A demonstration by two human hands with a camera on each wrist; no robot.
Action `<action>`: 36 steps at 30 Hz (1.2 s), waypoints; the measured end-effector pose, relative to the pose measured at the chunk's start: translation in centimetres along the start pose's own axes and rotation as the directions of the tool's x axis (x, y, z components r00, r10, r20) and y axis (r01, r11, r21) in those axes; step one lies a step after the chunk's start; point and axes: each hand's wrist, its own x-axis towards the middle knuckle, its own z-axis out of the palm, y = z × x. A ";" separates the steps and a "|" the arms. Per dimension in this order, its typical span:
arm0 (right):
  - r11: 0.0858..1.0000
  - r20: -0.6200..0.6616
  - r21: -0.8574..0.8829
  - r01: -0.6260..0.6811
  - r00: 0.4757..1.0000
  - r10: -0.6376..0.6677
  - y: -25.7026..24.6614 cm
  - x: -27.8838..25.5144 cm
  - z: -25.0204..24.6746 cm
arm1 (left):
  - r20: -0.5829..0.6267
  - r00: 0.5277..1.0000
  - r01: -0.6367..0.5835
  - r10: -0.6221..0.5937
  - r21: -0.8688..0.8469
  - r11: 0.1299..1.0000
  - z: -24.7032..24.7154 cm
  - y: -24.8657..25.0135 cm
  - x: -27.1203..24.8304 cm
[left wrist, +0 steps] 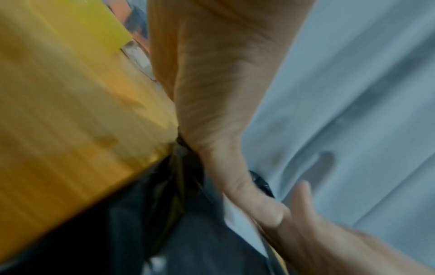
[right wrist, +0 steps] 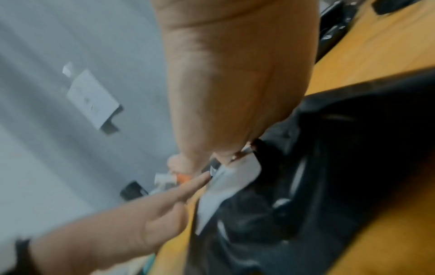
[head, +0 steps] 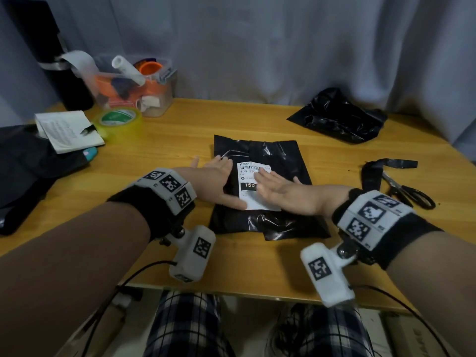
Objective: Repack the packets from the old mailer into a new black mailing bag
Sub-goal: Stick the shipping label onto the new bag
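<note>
A filled black mailing bag (head: 278,155) lies flat mid-table with a white shipping label (head: 251,202) on top. My left hand (head: 219,181) lies flat with straight fingers on the bag's left part, its thumb along the label's left edge. My right hand (head: 275,186) presses flat on the label. The left wrist view shows my left hand (left wrist: 212,93) on the black bag (left wrist: 117,232). In the right wrist view my right hand (right wrist: 223,83) rests on the label (right wrist: 230,180). A crumpled black mailer (head: 340,117) sits at the back right. No packets are visible.
Scissors (head: 409,194) and a cut black strip (head: 386,164) lie to the right. At the left are a tape roll (head: 118,122), a clear bin of supplies (head: 136,86), a notebook (head: 67,130) and a pile of black bags (head: 31,171). A grey curtain hangs behind.
</note>
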 end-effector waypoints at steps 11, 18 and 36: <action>0.986 -0.108 0.004 -0.169 0.980 0.169 -0.1 2.6 0.1 | -0.077 0.997 -0.012 0.008 -0.058 0.998 1.3 1.4 1.7; 0.954 -0.045 -0.100 -0.284 0.959 0.281 1.3 2.2 -0.9 | -0.031 0.996 0.085 -0.084 0.040 0.996 0.5 1.4 1.5; 0.978 -0.033 -0.202 -0.053 0.998 0.047 0.9 -0.6 -0.7 | 0.024 0.999 -0.041 0.042 -0.014 0.999 1.9 1.2 0.5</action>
